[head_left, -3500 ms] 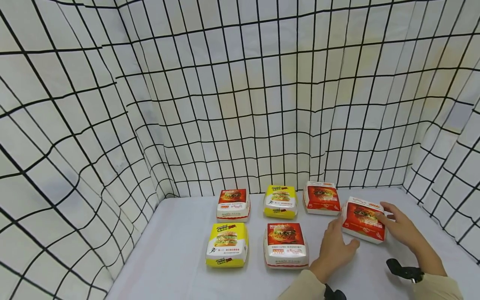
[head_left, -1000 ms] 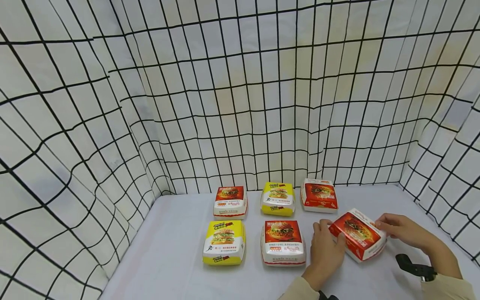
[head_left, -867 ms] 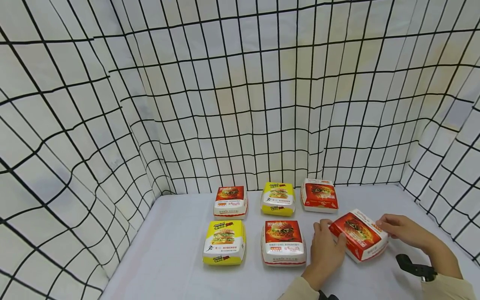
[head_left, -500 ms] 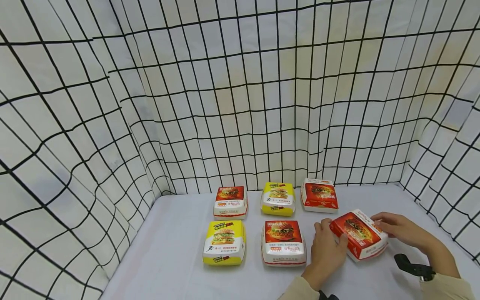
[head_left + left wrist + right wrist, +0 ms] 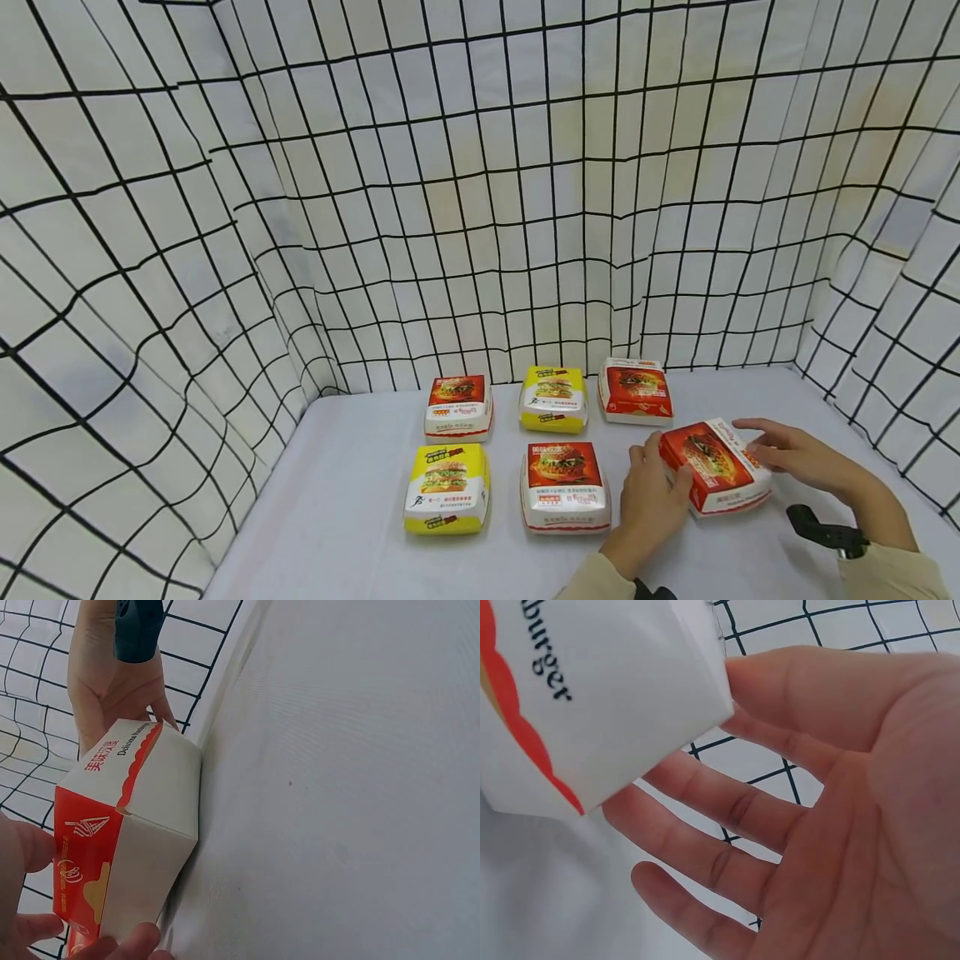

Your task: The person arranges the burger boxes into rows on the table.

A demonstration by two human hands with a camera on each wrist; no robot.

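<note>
In the head view a red-and-white burger box (image 5: 711, 460) rests on the table at the right, one corner toward the person. My left hand (image 5: 651, 493) holds its left corner; in the left wrist view the thumb (image 5: 34, 846) is at the red face and fingers are at the lower edge. On the opposite side, my right hand (image 5: 806, 457) grips a corner, its thumb at the top edge and its fingers reaching under the lower edge in the right wrist view. A white side with "burger" lettering shows there.
Left of the hands stand a red-and-white box (image 5: 566, 492) and a yellow box (image 5: 447, 492). Behind them sit another red-and-white box (image 5: 459, 410), a yellow one (image 5: 553, 400) and a red one (image 5: 637, 392). White cloth walls with black netting (image 5: 480, 250) enclose the white table (image 5: 322, 500).
Over the frames the held burger box has come nearer the person and turned clockwise, bringing its white lettered side toward the front right. Both hands have shifted with it; the other boxes stay put.
</note>
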